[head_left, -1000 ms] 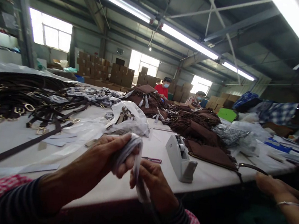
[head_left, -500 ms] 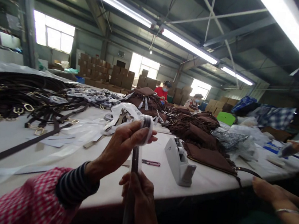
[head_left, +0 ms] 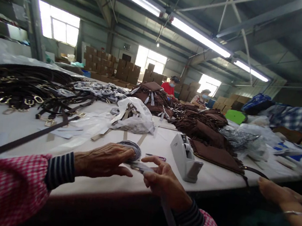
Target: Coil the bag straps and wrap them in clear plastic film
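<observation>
A dark strap, wrapped in whitish translucent film, is wound into a coil (head_left: 131,148) near the table's front edge. My left hand (head_left: 102,160) lies palm down against the coil's left side, its fingers stretched over the edge and its thumb apart. Between the thumb and fingers of my right hand (head_left: 166,182) is the strap's loose length (head_left: 141,167), which runs from the coil through the hand and hangs below the table edge (head_left: 169,215). Just behind the right fingertips lies a small pair of thread snips (head_left: 156,157), partly hidden.
A grey tape dispenser (head_left: 186,160) stands right of my hands. Behind are a plastic bag of strips (head_left: 132,116), brown bags (head_left: 209,135) and dark straps with buckles (head_left: 26,85). At right, a co-worker's hand (head_left: 274,192) holds a strap. Two people work at the far side.
The coil has come down from mid-air to the table. My left hand has loosened and flattened over it. My right hand has moved up and right along the strap.
</observation>
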Available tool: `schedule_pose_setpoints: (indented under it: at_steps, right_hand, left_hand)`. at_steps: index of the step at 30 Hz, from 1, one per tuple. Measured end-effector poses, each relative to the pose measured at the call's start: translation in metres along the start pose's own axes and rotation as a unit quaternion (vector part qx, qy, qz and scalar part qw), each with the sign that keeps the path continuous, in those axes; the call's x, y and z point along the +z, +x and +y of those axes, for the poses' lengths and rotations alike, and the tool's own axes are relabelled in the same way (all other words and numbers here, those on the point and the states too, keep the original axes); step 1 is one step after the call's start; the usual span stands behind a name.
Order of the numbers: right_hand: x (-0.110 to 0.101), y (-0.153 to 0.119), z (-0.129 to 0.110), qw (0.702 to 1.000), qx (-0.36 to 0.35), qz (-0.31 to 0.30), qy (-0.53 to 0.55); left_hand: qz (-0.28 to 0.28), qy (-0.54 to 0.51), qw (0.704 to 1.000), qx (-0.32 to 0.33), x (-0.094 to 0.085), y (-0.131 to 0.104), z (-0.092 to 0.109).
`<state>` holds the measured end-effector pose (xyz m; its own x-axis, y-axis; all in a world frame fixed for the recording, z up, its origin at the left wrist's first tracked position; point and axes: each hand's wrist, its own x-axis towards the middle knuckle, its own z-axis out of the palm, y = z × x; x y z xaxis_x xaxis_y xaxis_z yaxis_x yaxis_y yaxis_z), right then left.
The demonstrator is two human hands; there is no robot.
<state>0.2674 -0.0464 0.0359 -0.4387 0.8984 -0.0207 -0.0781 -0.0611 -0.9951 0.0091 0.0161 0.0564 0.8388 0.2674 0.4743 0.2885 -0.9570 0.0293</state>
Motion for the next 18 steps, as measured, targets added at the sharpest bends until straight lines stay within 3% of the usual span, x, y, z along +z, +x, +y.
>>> schedule_pose_setpoints:
  at_steps: [4,8,10,13,15,18]
  right_hand:
    - [-0.005,0.005,-0.006,0.987,-0.055,0.055,-0.138]
    - [-0.013,0.016,0.0,0.946,-0.133,0.06,-0.291]
    - [-0.017,0.024,0.004,0.906,-0.173,0.049,-0.383]
    - [-0.02,0.035,0.009,0.819,-0.218,0.041,-0.528]
    - [-0.019,0.04,0.009,0.768,-0.23,0.001,-0.597]
    - [-0.017,0.043,0.009,0.739,-0.228,-0.096,-0.626]
  left_hand:
    - [-0.06,-0.031,0.993,-0.095,0.007,-0.011,0.003]
    - [-0.102,-0.057,0.984,-0.137,0.015,-0.019,0.005]
    - [-0.106,-0.066,0.983,-0.136,0.021,-0.021,0.004]
    - [-0.111,-0.078,0.981,-0.137,0.03,-0.021,0.0]
    - [-0.126,-0.077,0.982,-0.121,0.033,-0.018,-0.002]
    - [-0.147,-0.062,0.985,-0.072,0.032,-0.012,-0.002]
